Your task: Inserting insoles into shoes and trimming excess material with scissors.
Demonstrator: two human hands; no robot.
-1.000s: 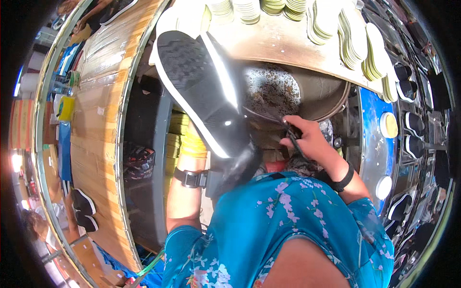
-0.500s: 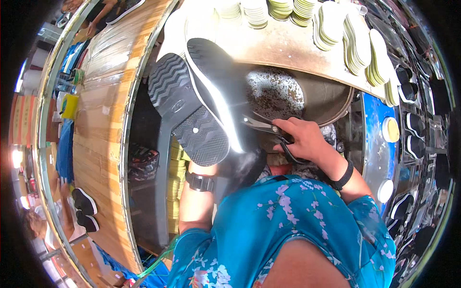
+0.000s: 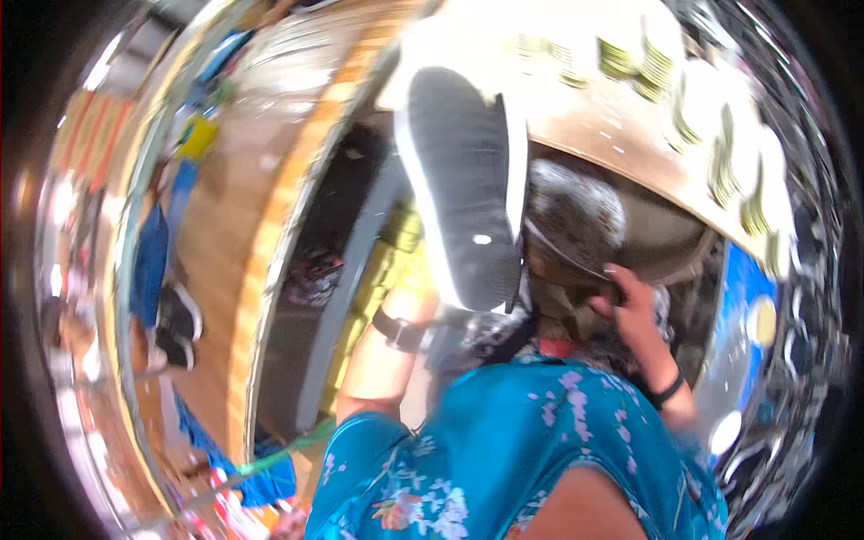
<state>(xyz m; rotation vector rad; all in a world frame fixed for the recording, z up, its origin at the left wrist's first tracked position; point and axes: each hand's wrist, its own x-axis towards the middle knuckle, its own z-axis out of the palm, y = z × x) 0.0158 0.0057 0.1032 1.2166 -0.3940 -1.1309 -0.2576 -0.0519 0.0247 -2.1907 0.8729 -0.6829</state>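
Observation:
A black shoe (image 3: 459, 189) with white edging is held up in front of me, its toe end away from me. A second white edge beside it suggests another shoe pressed behind it. My left hand (image 3: 416, 274) grips it from beneath; the fingers are mostly hidden by the shoe, and a watch sits on that wrist. My right hand (image 3: 634, 310) is curled, smeared by motion, around a dark handle (image 3: 618, 293) of the scissors; the blades are not clear. Just beyond that hand lies a large round metal pan (image 3: 670, 216) under the table edge.
A pale worktable (image 3: 576, 117) carries stacks of pale green-edged insoles (image 3: 679, 117) at the far side. To my left runs a wooden bench (image 3: 243, 198) with a pair of black shoes (image 3: 178, 326). On the right stand a blue board (image 3: 742, 279) and racks of dark shoes.
The shoe has turned and swung right, so the patterned soles seen before no longer show. My right hand has drawn back to the right, and the scissors' blades have left the shoe's side.

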